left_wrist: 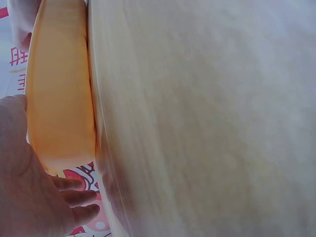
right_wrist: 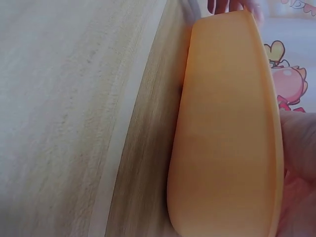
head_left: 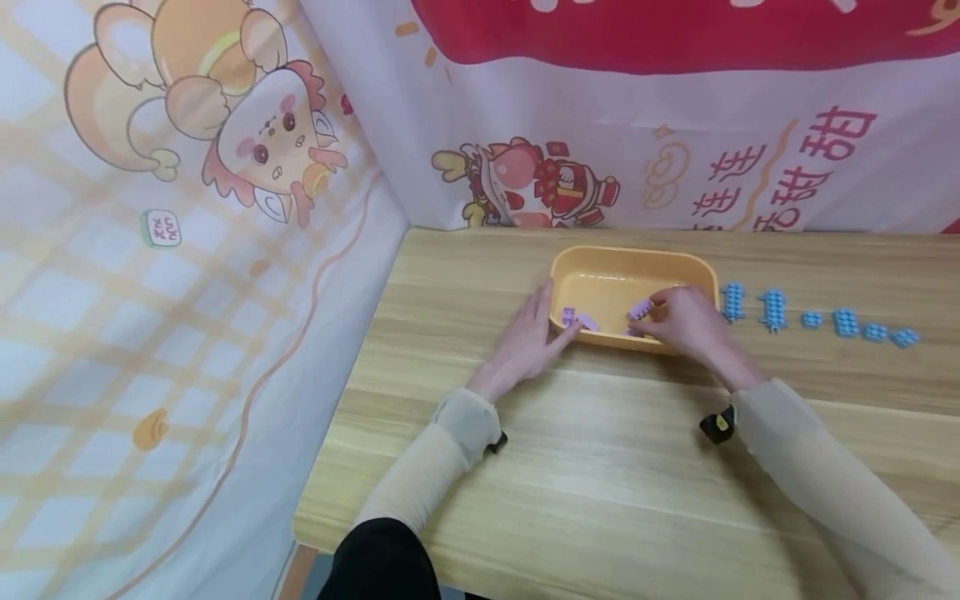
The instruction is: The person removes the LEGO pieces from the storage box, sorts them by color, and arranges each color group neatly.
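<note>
While the left hand [head_left: 522, 342] rests against one end of the orange box [head_left: 618, 293], its fingers fairly straight and a little apart outside the wall, its thumb lies over the near rim. Over the opposite end, the right hand [head_left: 692, 323] reaches into the box, its fingers and thumb brought together on a purple block [head_left: 641, 309]. That pinch is small and partly hidden from the head view, so the exact contact is hard to judge; both wrist views mostly show the outside of the box.

The held block is inside the box, tilted, near its right end. It should handle as light, stiff plastic, not fragile but smooth enough to slip; the surest hold is probably across its two long sides, clear of the studs. Two loose purple blocks [head_left: 588, 322] lie at the left end.

The box looks like thin, smooth plastic, with rounded corners, sloping walls and a narrow lip, likely light enough to slide if nudged. On the counter [head_left: 570, 467], whose flat surface has a pale wood grain, blue blocks [head_left: 773, 310] with knobbly studs form a loose row beyond the right hand. Patterned cloth [head_left: 390, 125] hangs behind, softly creased.
</note>
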`<state>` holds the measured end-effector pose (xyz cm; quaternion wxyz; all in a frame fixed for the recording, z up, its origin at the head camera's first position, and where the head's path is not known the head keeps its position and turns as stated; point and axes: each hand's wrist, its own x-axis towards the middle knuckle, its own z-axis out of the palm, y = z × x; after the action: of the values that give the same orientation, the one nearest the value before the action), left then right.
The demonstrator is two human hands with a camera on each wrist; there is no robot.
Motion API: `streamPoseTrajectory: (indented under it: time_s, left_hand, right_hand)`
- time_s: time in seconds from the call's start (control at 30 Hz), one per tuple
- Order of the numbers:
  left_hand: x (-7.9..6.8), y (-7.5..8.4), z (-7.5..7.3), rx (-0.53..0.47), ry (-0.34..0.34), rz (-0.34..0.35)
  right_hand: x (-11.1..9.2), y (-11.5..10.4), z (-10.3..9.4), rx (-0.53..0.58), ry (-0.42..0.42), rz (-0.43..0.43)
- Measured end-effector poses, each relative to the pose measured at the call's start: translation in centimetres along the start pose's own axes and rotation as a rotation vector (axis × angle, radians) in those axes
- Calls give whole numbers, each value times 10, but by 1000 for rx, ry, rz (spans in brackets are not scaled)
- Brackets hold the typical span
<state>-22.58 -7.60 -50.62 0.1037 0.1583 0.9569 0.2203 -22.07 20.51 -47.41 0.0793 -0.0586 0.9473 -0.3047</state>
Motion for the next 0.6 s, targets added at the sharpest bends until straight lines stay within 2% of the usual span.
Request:
streamPoseTrajectory:
  time_s: [0.37, 0.5, 0.6]
  left_hand:
    - [0, -1, 1, -4, 14, 10]
    - [0, 0, 1, -4, 10, 3]
    - [0, 0, 1, -6, 9, -1]
  right_hand:
    - [15, -1, 8, -14, -10, 160]
    - [19, 0, 9, -11, 9, 159]
    - [19, 1, 10, 48, 0, 150]
